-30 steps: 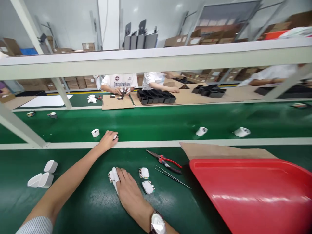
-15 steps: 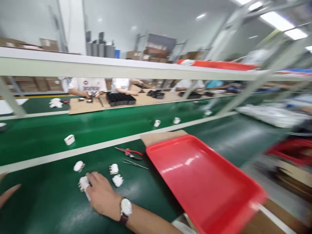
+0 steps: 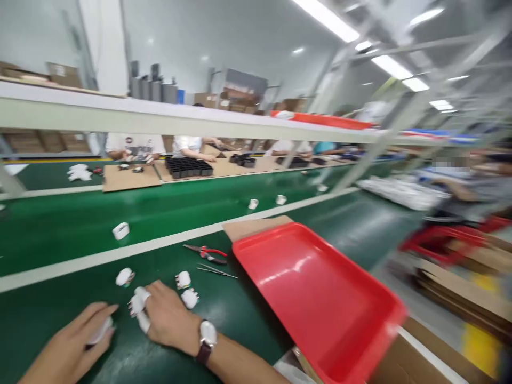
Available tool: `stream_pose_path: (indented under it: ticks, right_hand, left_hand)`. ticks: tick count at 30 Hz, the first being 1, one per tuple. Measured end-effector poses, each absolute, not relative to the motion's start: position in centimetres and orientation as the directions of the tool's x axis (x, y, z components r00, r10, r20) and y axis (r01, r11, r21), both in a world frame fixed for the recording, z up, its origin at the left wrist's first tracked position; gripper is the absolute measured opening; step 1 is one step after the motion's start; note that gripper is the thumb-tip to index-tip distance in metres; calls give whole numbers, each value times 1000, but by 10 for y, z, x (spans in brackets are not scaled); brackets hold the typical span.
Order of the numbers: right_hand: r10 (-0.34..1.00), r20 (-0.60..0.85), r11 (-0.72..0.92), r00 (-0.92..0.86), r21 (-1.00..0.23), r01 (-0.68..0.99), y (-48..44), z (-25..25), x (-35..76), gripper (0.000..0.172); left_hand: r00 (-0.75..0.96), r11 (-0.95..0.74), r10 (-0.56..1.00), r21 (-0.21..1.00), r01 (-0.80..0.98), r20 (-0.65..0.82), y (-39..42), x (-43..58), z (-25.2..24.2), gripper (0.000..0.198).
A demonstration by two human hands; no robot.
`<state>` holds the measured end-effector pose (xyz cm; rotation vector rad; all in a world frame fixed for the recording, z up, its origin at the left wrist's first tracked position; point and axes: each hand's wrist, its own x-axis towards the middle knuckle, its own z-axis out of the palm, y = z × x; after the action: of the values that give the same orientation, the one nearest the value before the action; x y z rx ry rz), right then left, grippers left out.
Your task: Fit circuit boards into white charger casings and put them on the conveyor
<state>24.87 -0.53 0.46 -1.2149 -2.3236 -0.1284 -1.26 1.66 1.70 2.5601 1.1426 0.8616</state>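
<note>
My right hand (image 3: pixel 168 320), a watch on its wrist and white cots on its fingertips, rests on the green mat with its fingers closed on a small white plug part (image 3: pixel 136 305). My left hand (image 3: pixel 78 341) lies low at the left, its fingers curled over another white part (image 3: pixel 100 330). Three more white plug parts sit close by: one (image 3: pixel 125 276) above the hands and two (image 3: pixel 183 279) (image 3: pixel 190 297) just right of my right hand.
Red-handled pliers (image 3: pixel 206 252) and tweezers (image 3: pixel 216 271) lie beyond the parts. A red tray (image 3: pixel 316 298) on cardboard fills the right. White pieces (image 3: pixel 120 230) ride the conveyor belt (image 3: pixel 160 208). Other people work across the line and at the far right.
My left hand has come back from the belt's edge to beside my right hand, with a white part under its fingers. The view has swung to the right.
</note>
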Motion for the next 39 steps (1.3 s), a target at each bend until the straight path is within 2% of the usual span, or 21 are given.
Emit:
stream_pose_path:
  ticks: [1, 3, 5, 6, 11, 15, 19, 21, 23, 25, 31, 35, 39]
  right_hand:
    - [745, 499, 595, -443, -198, 779, -6, 5, 249, 8]
    - [752, 511, 605, -417, -283, 744, -6, 5, 251, 15]
    - [757, 518, 612, -397, -350, 710, -6, 6, 253, 24]
    - [759, 526, 614, -382, -385, 689, -7, 8, 253, 29]
    - [712, 584, 698, -390, -526, 486, -21, 22, 241, 49]
    - [661, 621, 747, -420, -493, 446, -27, 25, 230, 61]
    - [660, 633, 743, -404, -469, 478, -24, 24, 229, 60]
    - [657, 642, 742, -395, -459, 488, -22, 24, 230, 59]
    - [652, 647, 745, -396, -450, 492, -21, 25, 230, 58]
    - [651, 642, 747, -404, -448, 492, -21, 25, 230, 58]
    - [638, 656, 757, -403, -440, 483, -23, 26, 229, 60]
    - [629, 655, 768, -419, -441, 464, -26, 28, 229, 59]
    - [627, 620, 773, -471, -423, 472, -27, 27, 228, 58]
  left_hand:
    - [525, -629, 777, 435, 644, 347, 10, -15, 13, 38]
    - [506, -517, 844, 516, 683, 178, 1, -18, 10, 67]
    - [476, -432, 875, 595, 678, 93, -2, -20, 9, 91]
    - [468, -405, 881, 632, 661, 75, -3, -22, 9, 95]
    - [465, -348, 883, 747, 566, 59, -8, -25, 6, 76]
    - [527, -418, 844, 736, 533, 99, -12, -24, 9, 70]
    - [521, -465, 843, 667, 582, 134, -11, -26, 15, 69]
    - [500, -475, 849, 663, 578, 173, -10, -24, 15, 55]
    - [470, -478, 855, 681, 555, 217, -12, -19, 11, 32]
    - [449, -488, 856, 682, 544, 255, -15, -12, 7, 23]
    - [389, -447, 884, 710, 543, 259, -23, -2, 0, 27]
    - [373, -400, 900, 764, 506, 225, -23, -6, 0, 65]
    - [464, -446, 861, 746, 494, 208, -24, -8, 0, 79]
